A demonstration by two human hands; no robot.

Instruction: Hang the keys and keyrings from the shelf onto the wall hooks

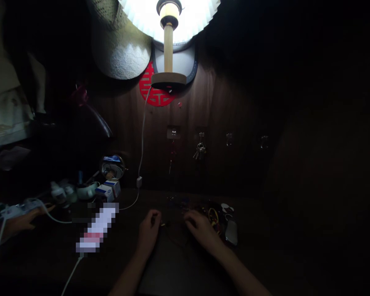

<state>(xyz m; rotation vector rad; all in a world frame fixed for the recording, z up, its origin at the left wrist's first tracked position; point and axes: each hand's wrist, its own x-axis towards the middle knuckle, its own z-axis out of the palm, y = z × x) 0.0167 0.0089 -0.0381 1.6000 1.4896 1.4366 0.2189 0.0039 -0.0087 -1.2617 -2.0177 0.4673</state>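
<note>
Both hands work low over the dark table (175, 276), and the step in hand looks like close handling of small parts. The left hand (150, 226) is curled, thumb close to the bent fingers; a tiny pale-tipped piece (163, 225) sits just beside its fingertips, though the gloom hides whether that grip has hold of it. The right hand (200, 228) arches loosely, thumb and fingers part-closed towards each other; I cannot tell whether anything is in that grip. A thin reddish cord (174, 240) shows faintly between the hands.

Any next move seems to call for a light fingertip pinch and steady wrists, since the piece is slim and poorly lit.

Just beyond the right hand, towards the table's far edge, lies a dark tangle with a smooth yellow loop (213, 216). Near it are pale, flat, rounded pieces (226, 207) and a grey, smooth, round-cornered object (231, 233) with a dull sheen.

Towards the far edge on the left stand crisp-sided white-and-blue boxes (107, 191) below a round mirror (112, 167). Above, a lamp (168, 49) with a pleated shade and pale stem lights the wood-grained wall (203, 96).
</note>
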